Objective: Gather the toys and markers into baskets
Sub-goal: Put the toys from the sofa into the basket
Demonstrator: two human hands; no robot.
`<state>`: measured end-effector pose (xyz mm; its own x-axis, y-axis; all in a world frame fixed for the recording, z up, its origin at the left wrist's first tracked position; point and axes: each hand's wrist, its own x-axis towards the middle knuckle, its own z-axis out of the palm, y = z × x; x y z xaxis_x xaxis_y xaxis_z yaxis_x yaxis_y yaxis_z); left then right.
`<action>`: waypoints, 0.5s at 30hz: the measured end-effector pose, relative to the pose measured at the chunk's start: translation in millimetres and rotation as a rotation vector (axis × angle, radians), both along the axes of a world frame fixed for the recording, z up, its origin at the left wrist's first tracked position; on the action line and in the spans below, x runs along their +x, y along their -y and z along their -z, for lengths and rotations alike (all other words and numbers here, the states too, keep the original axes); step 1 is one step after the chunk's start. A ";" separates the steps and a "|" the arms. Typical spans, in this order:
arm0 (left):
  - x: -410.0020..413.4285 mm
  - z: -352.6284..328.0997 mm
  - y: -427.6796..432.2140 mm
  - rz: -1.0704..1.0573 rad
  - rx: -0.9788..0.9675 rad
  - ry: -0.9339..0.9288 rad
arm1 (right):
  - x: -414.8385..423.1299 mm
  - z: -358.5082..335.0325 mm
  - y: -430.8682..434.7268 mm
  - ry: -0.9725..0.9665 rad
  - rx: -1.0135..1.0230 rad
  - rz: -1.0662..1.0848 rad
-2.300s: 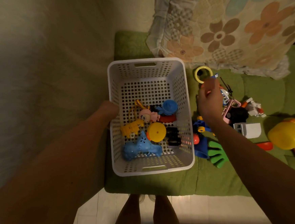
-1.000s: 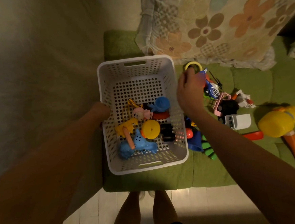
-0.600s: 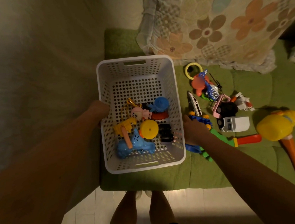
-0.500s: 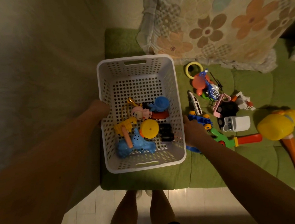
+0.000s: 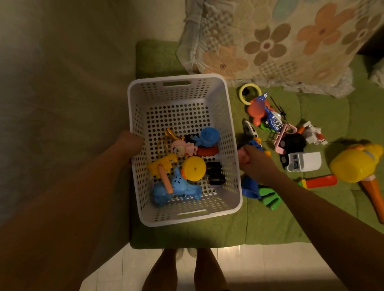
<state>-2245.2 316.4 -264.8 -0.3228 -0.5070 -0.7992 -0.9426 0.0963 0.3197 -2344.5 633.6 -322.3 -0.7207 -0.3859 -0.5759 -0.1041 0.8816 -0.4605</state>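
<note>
One white perforated basket (image 5: 229, 128) sits on the green quilted mat (image 5: 325, 217), and everything in it lies in the half nearer the person. In that heap I can make out a blue animal toy (image 5: 178, 191), an orange stick (image 5: 165, 179) lying across it, a yellow disc (image 5: 194, 168), a black toy car (image 5: 215, 173), a yellow toy (image 5: 161, 165), a pink-faced figure (image 5: 179, 149), a red piece (image 5: 207, 151) and a blue round toy (image 5: 209, 136). A gold clip (image 5: 170, 133) rests against the left wall.

The left hand (image 5: 130, 142) is against the outside of the basket's left wall. Its fingers are hidden, so I cannot tell how it grips.

The right hand (image 5: 255, 163) is just beside the right wall, down on the mat, with its fingers curled round a blue-and-yellow toy (image 5: 256, 143). Under that forearm lie a blue piece (image 5: 249, 188) and a green hand-shaped toy (image 5: 270, 199).

Other toys are spread over the mat to the right: a yellow ring (image 5: 250, 92), an orange toy (image 5: 257, 111), a blue helicopter (image 5: 274, 120), a pink-and-black car (image 5: 289, 140), a white truck (image 5: 303, 161), a white-and-red robot (image 5: 313, 134), a red handle (image 5: 320, 181) and a yellow hammer (image 5: 355, 162) well apart from the basket. A floral blanket (image 5: 280, 23) hangs over the mat's far edge.
</note>
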 end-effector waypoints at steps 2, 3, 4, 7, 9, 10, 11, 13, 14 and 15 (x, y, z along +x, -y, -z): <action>0.0 -3.2 -0.7 0.018 0.001 0.001 | -13.1 -21.0 -2.4 0.011 -0.141 0.190; -0.7 -3.7 -0.2 0.021 -0.002 -0.001 | -19.4 -31.5 -3.2 0.025 -0.219 0.288; -0.8 -4.3 0.2 0.027 0.000 -0.002 | -25.2 -43.7 -2.8 0.027 -0.294 0.371; -1.8 -5.0 -1.3 0.042 0.022 -0.013 | -37.6 -81.4 5.8 -0.041 -0.480 0.478; -3.3 -6.8 -5.9 0.038 0.038 -0.024 | -39.8 -104.2 17.9 -0.081 -0.558 0.473; -5.1 -7.6 -9.1 0.041 0.039 -0.032 | -39.7 -114.1 25.8 -0.091 -0.594 0.448; -8.9 -7.6 -12.7 0.047 0.039 -0.047 | -40.8 -120.1 33.7 -0.092 -0.612 0.421; -18.1 -6.0 -22.3 0.091 0.027 -0.080 | -40.0 -124.8 50.9 -0.045 -0.579 0.340; -23.3 -6.3 -28.1 0.116 0.004 -0.090 | -37.7 -123.3 59.8 -0.025 -0.528 0.278; -28.3 -7.9 -34.1 0.128 -0.011 -0.088 | -34.5 -119.4 68.0 -0.025 -0.469 0.212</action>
<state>-2273.5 350.4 -256.9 -0.4540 -0.4655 -0.7597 -0.8908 0.2182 0.3987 -2379.0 565.6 -203.0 -0.8222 -0.4429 -0.3575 0.0383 0.5836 -0.8111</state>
